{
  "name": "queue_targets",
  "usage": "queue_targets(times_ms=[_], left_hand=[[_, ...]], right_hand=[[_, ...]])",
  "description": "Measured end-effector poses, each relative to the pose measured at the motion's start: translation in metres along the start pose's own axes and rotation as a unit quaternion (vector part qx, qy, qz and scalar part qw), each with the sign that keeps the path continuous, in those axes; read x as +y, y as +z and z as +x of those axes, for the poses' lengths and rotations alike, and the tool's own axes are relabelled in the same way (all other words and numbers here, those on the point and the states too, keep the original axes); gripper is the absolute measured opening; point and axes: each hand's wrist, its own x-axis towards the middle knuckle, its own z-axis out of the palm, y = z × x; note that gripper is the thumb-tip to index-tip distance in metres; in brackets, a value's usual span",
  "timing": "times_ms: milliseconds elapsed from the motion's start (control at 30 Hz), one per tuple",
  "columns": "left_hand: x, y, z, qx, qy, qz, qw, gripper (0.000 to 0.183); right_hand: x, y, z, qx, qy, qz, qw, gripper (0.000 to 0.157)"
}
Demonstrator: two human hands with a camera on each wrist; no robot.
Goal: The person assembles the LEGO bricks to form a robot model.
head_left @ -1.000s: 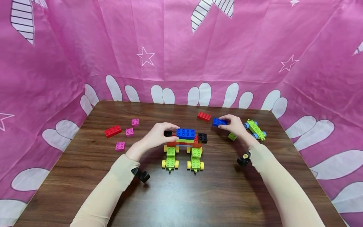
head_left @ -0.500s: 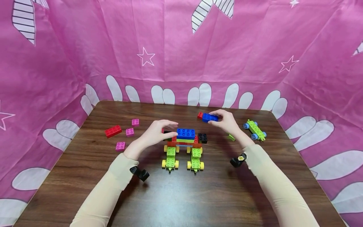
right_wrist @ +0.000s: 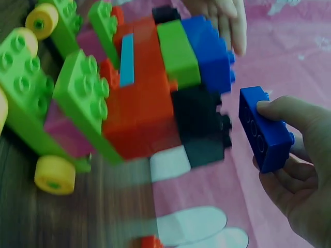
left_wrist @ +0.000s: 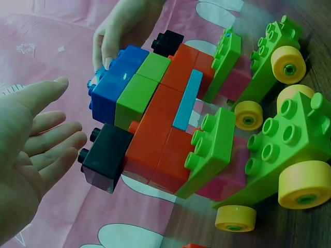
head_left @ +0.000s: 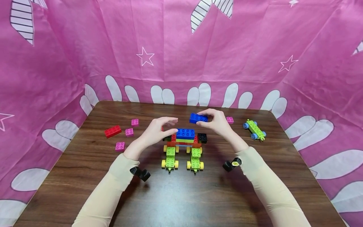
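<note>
My right hand (head_left: pixel 216 122) pinches a blue brick (head_left: pixel 195 118) between thumb and fingers, in the air behind and right of the built model. In the right wrist view this blue brick (right_wrist: pixel 264 132) is apart from the model, its hollow underside partly showing. The model has two green wheeled bases (head_left: pixel 195 162) with yellow wheels, an orange-red bridge (left_wrist: pixel 155 134), black bricks (head_left: pixel 202 137) at both sides, a green layer, and a blue brick (head_left: pixel 185 133) on top. My left hand (head_left: pixel 154 130), fingers extended and holding nothing, is beside the model's left black brick (left_wrist: pixel 107 155).
Left on the brown table (head_left: pixel 85 170) lie a red brick (head_left: pixel 112 131) and pink bricks (head_left: pixel 120 146). At right are a green car base (head_left: pixel 255 129) with blue wheels and a pink brick (head_left: pixel 230 120). A pink patterned cloth (head_left: pixel 181 56) hangs behind.
My right hand has carried the blue brick leftward, from the table's right side to above the model's rear. A pink brick has come into sight behind it. My left hand's thumb and fingers have spread.
</note>
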Motion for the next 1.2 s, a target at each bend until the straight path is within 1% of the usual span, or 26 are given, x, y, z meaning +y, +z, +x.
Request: queue_targets(times_ms=[133,333,467,633,833,1200], left_hand=[[0.001,0.001,0.001,0.009,0.009,-0.002,0.9999,0.047],[0.002,0.002,0.003,0.011,0.025,-0.013,0.9996,0.046],[0.001,0.004,0.003,0.007,0.025,-0.013,0.9996,0.047],[0.001,0.005,0.003,0.004,0.020,-0.004,0.9998,0.047],[-0.001,0.007,0.002,-0.004,0.019,-0.001,0.9998,0.044],[-0.002,0.010,0.000,-0.024,0.006,-0.021,0.9995,0.043]], right_hand=[[-0.011,0.006,-0.003,-0.011,-0.006,0.010,1.000,0.035],[-0.021,0.017,-0.006,-0.028,-0.037,0.028,0.999,0.034],[-0.023,0.023,-0.007,-0.030,-0.058,0.028,0.997,0.033],[-0.022,0.029,-0.008,-0.038,-0.071,0.027,0.996,0.032],[-0.024,0.033,-0.010,-0.045,-0.067,0.029,0.996,0.032],[-0.030,0.036,-0.012,-0.052,-0.058,0.025,0.997,0.034]])
